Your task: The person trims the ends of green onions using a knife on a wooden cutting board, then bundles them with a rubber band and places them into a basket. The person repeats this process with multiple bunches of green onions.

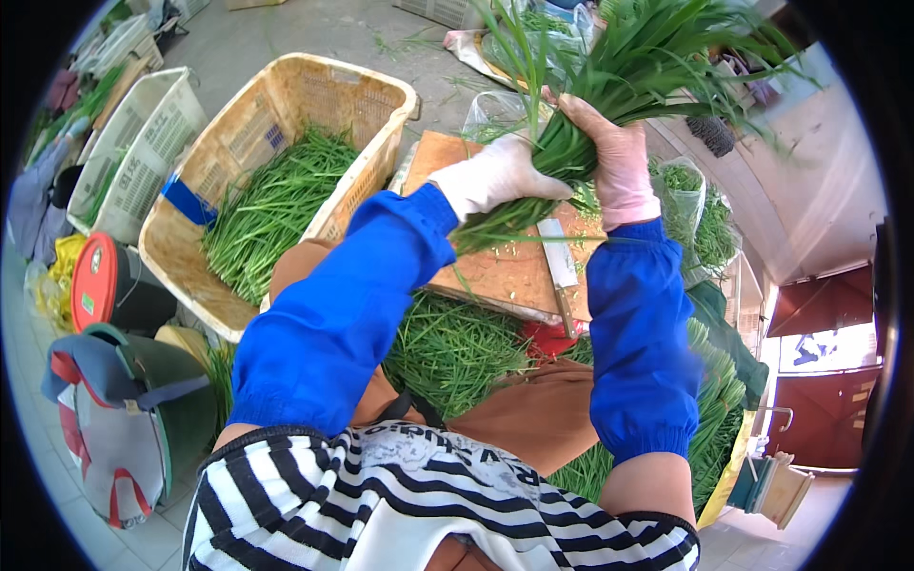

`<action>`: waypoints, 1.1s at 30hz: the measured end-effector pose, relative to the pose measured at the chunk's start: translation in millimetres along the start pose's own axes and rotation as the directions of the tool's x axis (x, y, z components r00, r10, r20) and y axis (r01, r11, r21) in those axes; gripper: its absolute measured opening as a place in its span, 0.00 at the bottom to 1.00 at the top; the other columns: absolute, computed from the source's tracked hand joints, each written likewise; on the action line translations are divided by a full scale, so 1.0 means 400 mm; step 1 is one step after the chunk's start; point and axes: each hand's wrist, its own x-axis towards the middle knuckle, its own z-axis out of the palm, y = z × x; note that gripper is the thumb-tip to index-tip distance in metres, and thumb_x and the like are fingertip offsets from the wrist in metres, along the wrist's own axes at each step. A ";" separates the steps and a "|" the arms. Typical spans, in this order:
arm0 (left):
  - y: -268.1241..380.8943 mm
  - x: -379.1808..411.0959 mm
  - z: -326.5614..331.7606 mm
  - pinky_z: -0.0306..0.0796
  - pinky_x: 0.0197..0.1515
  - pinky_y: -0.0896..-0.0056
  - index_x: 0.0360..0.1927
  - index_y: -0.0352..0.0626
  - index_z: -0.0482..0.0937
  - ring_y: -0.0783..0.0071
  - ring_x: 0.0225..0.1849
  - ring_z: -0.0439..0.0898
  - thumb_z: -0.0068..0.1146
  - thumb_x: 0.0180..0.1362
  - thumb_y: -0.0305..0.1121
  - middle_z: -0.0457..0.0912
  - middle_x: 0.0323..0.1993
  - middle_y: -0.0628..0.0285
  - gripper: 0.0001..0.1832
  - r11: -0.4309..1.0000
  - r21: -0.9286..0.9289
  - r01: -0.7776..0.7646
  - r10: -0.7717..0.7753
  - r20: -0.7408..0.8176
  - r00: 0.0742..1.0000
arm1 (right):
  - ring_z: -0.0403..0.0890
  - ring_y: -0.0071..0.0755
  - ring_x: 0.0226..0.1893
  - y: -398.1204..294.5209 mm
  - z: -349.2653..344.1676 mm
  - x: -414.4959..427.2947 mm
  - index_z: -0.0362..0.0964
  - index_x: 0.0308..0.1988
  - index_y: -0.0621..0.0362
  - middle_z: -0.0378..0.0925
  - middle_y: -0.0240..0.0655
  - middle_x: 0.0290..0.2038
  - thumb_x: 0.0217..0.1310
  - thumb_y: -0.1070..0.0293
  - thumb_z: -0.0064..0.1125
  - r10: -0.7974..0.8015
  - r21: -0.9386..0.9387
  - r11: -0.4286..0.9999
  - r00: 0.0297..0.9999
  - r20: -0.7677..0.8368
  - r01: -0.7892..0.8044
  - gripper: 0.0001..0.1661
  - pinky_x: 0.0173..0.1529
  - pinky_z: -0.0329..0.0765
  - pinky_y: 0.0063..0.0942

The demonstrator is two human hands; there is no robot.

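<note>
Both hands, in thin pale gloves with blue sleeve covers, hold one large bunch of long green leafy stalks, likely garlic chives (628, 78). My left hand (500, 175) grips its lower part, thumb and fingers around it. My right hand (614, 157) clasps it a little higher, fingers wrapped over the stalks. The leaves fan out to the upper right. Below the hands is a wooden cutting board (485, 275) strewn with small green and pale bits. A cleaver (559, 253) with a wooden handle lies on it, close to my right forearm.
A stained plastic crate (168, 264) with loose green stalks (278, 214) stands left of the board. More stalks (457, 350) are heaped between the legs and at the right (714, 400). Clear plastic bags of greens (685, 185) lie beyond my right forearm. A red-lidded bucket (95, 278) is far left.
</note>
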 end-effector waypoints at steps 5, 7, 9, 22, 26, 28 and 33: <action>-0.030 0.042 -0.111 0.65 0.56 0.71 0.64 0.46 0.64 0.75 0.54 0.71 0.66 0.50 0.36 0.72 0.55 0.68 0.37 0.952 -0.272 -0.141 0.137 -0.032 0.990 | 0.81 0.27 0.33 0.044 0.012 0.039 0.76 0.40 0.65 0.81 0.35 0.35 0.47 0.79 0.66 -0.049 0.031 0.998 0.996 -0.073 0.052 0.16 0.40 0.79 0.23; 0.015 0.069 -0.154 0.69 0.52 0.73 0.61 0.46 0.67 0.79 0.50 0.74 0.56 0.60 0.40 0.76 0.49 0.69 0.26 0.814 -0.577 -0.073 -0.039 -0.181 0.983 | 0.81 0.27 0.32 0.073 0.029 0.069 0.76 0.39 0.66 0.81 0.35 0.35 0.47 0.79 0.66 -0.107 -0.031 0.994 0.994 0.024 0.108 0.15 0.39 0.78 0.23; 0.052 0.111 -0.175 0.67 0.59 0.67 0.57 0.45 0.71 0.71 0.56 0.72 0.50 0.63 0.39 0.75 0.54 0.64 0.20 0.756 -0.629 -0.184 -0.131 -0.421 0.898 | 0.81 0.27 0.31 0.096 0.034 0.091 0.75 0.39 0.66 0.80 0.34 0.34 0.46 0.79 0.66 -0.174 -0.064 0.982 0.982 0.077 0.179 0.15 0.38 0.79 0.23; -0.488 -0.853 -1.053 0.72 0.42 0.60 0.49 0.31 0.74 0.54 0.39 0.80 0.53 0.59 0.44 0.82 0.39 0.50 0.24 0.268 0.375 0.887 -0.217 -0.874 0.435 | 0.80 0.28 0.32 0.284 -0.124 0.223 0.75 0.41 0.64 0.80 0.35 0.36 0.43 0.79 0.69 -0.156 -0.057 0.987 0.978 -0.138 0.149 0.20 0.40 0.78 0.25; -0.364 -0.605 -0.789 0.56 0.65 0.67 0.61 0.30 0.64 0.57 0.63 0.66 0.58 0.53 0.34 0.71 0.58 0.45 0.33 0.385 0.590 0.710 0.012 -0.772 0.635 | 0.80 0.28 0.36 0.477 -0.165 0.154 0.74 0.44 0.64 0.80 0.35 0.40 0.43 0.77 0.71 0.006 -0.153 0.988 0.983 -0.185 -0.035 0.24 0.44 0.77 0.26; -0.235 -0.402 -0.605 0.50 0.69 0.67 0.63 0.33 0.62 0.61 0.67 0.60 0.59 0.53 0.36 0.65 0.63 0.48 0.35 0.515 0.742 0.429 0.073 -0.537 0.841 | 0.80 0.28 0.36 0.494 -0.136 0.157 0.74 0.43 0.64 0.81 0.35 0.39 0.43 0.78 0.71 0.057 -0.149 0.985 0.975 -0.214 -0.090 0.23 0.44 0.77 0.26; -0.321 -0.021 -0.252 0.45 0.71 0.64 0.68 0.31 0.48 0.53 0.71 0.49 0.73 0.36 0.49 0.54 0.67 0.38 0.61 0.680 0.731 0.058 0.047 -0.122 0.991 | 0.79 0.25 0.30 0.477 -0.097 0.160 0.75 0.39 0.61 0.80 0.32 0.35 0.46 0.78 0.69 0.067 -0.063 0.995 0.985 -0.160 -0.078 0.16 0.35 0.78 0.23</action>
